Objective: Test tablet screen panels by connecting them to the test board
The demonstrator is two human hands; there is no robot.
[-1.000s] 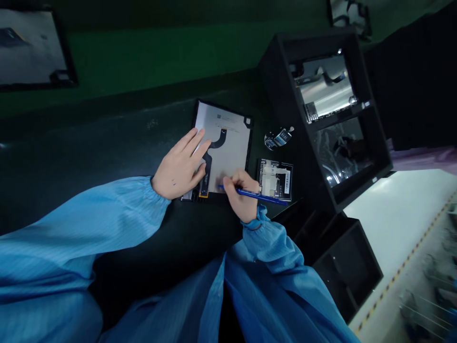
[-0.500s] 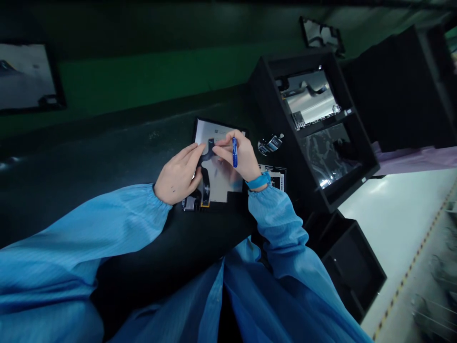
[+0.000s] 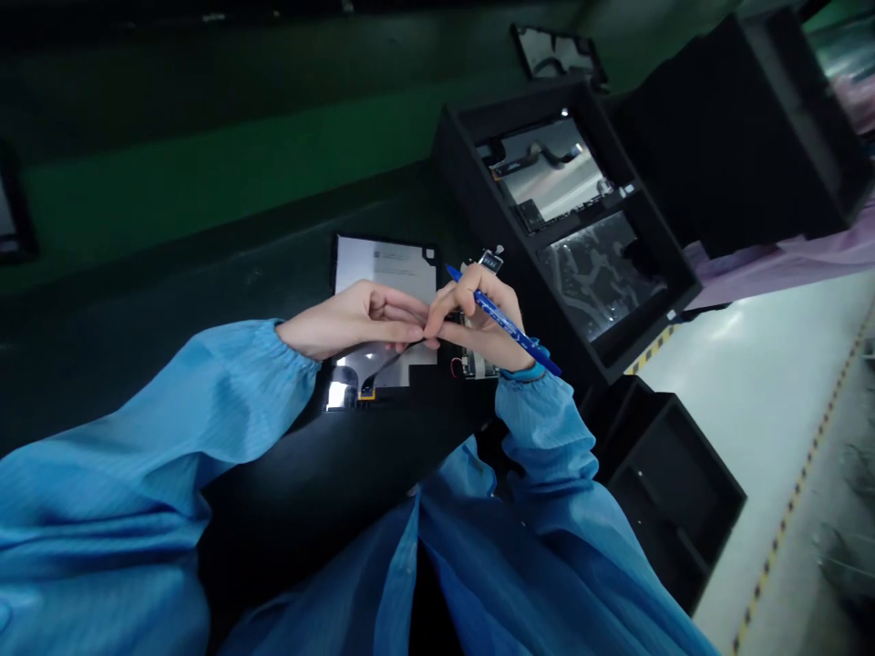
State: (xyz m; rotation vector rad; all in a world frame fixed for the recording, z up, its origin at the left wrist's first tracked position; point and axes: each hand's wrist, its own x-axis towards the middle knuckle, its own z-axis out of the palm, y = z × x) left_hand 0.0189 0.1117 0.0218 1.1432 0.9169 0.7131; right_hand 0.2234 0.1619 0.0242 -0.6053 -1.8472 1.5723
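A thin display panel (image 3: 355,260) with a silver-grey back lies on the dark bench. From its lower edge a black flex cable (image 3: 377,369) rises to my fingertips. My left hand (image 3: 348,319) pinches the cable's free end between thumb and fingers. Meeting it there, my right hand (image 3: 485,314) has its thumb and a finger closed at the same spot; its fingertips partly hide the cable end. A blue pen (image 3: 509,326) is tucked slantwise in my right hand, its tip pointing up and left.
Right of the panel lies a small circuit assembly (image 3: 478,364) with a red wire, partly behind my right hand. Beyond stands a black divided tray (image 3: 451,150) holding a panel and a clear-wrapped part. Another panel (image 3: 557,55) lies behind it; a black bin (image 3: 684,492) sits lower right.
My hands have come together and lifted the flex cable's free end off the panel. The pen has swung from nearly upright to slanted. The view has shifted, so the tray appears further left.
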